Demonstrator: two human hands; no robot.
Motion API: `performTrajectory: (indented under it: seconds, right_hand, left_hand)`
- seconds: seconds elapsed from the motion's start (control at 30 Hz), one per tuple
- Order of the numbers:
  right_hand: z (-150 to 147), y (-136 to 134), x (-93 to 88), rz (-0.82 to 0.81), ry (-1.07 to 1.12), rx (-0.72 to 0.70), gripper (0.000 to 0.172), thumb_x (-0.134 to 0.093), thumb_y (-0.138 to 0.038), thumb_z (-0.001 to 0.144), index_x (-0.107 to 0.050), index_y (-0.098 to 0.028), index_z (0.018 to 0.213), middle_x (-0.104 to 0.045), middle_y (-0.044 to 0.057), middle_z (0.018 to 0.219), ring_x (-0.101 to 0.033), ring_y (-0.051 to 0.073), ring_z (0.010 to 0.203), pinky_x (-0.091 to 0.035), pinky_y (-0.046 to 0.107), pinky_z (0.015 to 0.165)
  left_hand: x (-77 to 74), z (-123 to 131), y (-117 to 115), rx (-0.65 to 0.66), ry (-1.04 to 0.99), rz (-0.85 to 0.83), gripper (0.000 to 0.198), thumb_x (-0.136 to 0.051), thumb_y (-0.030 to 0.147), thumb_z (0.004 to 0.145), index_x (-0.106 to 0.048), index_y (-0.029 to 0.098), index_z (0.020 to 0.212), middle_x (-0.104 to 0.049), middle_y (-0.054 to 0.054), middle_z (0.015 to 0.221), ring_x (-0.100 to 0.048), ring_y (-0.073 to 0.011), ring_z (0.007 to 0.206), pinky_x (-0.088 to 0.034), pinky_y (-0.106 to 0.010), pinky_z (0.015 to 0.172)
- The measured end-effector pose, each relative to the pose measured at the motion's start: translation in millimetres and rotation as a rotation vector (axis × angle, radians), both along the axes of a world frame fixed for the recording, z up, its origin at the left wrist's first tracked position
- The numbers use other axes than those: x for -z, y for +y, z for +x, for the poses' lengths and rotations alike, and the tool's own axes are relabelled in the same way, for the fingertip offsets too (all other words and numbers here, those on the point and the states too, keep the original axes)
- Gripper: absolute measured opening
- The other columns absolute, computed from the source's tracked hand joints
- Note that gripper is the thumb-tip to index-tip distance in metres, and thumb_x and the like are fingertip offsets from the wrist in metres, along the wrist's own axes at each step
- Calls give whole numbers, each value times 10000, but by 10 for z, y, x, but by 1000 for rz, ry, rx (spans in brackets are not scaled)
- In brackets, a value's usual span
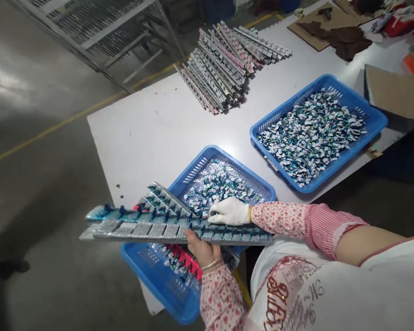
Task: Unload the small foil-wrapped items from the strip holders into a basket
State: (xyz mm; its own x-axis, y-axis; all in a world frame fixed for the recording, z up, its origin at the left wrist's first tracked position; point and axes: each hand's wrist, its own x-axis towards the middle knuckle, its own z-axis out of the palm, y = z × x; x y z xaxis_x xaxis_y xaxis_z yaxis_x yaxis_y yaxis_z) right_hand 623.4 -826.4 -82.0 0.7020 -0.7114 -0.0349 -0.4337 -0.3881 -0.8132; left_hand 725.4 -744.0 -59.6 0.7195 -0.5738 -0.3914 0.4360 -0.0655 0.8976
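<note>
My left hand [203,252], bare with a bracelet at the wrist, is closed around a long silver strip [152,231] lined with small teal pieces. The strip spans above the front blue baskets. My right hand [229,211], in a white glove, has its fingers curled against the strip's upper edge; what lies between the fingertips is hidden. Just beyond it, a blue basket [224,154] holds small teal-and-white pieces [224,181]. More silver strips [165,200] poke out behind the held one. Under the strip, another blue basket [179,310] contains pink and silver pieces [182,262].
A larger blue basket [376,119] full of teal-and-white pieces stands at the right on the white table [134,124]. A pile of narrow strips [221,69] lies at the back. A metal rack [120,41] stands on the floor. Cardboard [396,92] and brown cloth [350,41] are at upper right.
</note>
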Motion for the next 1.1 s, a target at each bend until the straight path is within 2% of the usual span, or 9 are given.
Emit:
performTrajectory:
  seconds: [0.1, 0.17, 0.3, 0.47, 0.67, 0.87, 0.97, 1.03, 1.1]
  right_hand:
    - [-61, -223, 73, 297, -106, 345, 400, -462, -547, 918, -622, -180, 918, -558, -10, 670, -466, 100, 554, -359, 213, 531]
    - [-149, -378, 140, 332, -52, 419, 389, -484, -534, 906, -625, -172, 918, -568, 0, 688, -478, 109, 572, -379, 225, 553]
    - [-344, -389, 227, 204, 168, 227, 379, -574, -514, 854, -656, -167, 982, -663, 64, 895, -589, 175, 792, -416, 272, 700]
    - [-302, 32, 124, 241, 152, -120, 501, -438, -610, 907, -608, -211, 1158, -692, 71, 997, -635, 184, 829, -418, 261, 678]
    - [-83, 189, -18, -180, 213, -261, 478, -371, -589, 944, -649, -211, 1036, -691, 70, 838, -607, 188, 743, -321, 263, 577]
    - [49, 155, -115, 146, 19, -2, 307, -543, -473, 907, -676, -206, 982, -686, -2, 837, -593, 120, 737, -377, 220, 651]
    - [95, 19, -239, 35, -136, 24, 321, -527, -478, 915, -672, -202, 991, -679, 0, 839, -590, 127, 768, -396, 234, 713]
    - [111, -210, -294, 7, -196, 190, 369, -414, -472, 968, -646, -199, 1052, -677, 10, 900, -590, 126, 812, -405, 238, 742]
    - [108, -504, -284, 36, -101, 328, 376, -379, -450, 982, -628, -184, 1078, -671, 27, 940, -587, 132, 828, -413, 244, 737]
  left_hand:
    - [-32, 71, 17, -17, -60, -1, 494, -611, 538, 803, -638, 192, 1154, -649, -74, 1217, -588, -214, 1166, -405, -422, 1068]
    - [-29, 127, 38, -29, -49, 1, 509, -619, 535, 799, -636, 184, 1168, -633, -91, 1246, -568, -221, 1197, -394, -427, 1077]
    - [-6, 244, 74, 51, 14, -64, 572, -522, 645, 814, -624, 249, 1214, -603, -71, 1309, -486, -222, 1295, -368, -423, 1098]
    - [-8, 308, 76, 89, 25, -74, 583, -485, 690, 808, -624, 295, 1214, -585, -43, 1342, -454, -217, 1324, -361, -417, 1102]
    - [-79, 313, 65, 5, -50, -46, 553, -511, 638, 824, -618, 263, 1217, -586, -51, 1336, -477, -218, 1305, -365, -421, 1102]
    - [-347, 463, -46, 127, -76, -184, 599, -555, 658, 787, -562, 334, 1291, -559, -10, 1374, -440, -230, 1336, -344, -432, 1121]
    - [-453, 554, -122, 158, -65, -243, 655, -536, 707, 764, -524, 372, 1326, -530, 8, 1408, -407, -239, 1360, -305, -451, 1143]
    - [-454, 626, -152, 158, -53, -258, 693, -489, 749, 758, -497, 387, 1348, -503, 9, 1435, -381, -248, 1377, -283, -467, 1150]
    - [-400, 703, -151, 136, -43, -245, 729, -462, 776, 749, -476, 389, 1366, -481, -2, 1455, -367, -258, 1384, -281, -478, 1146]
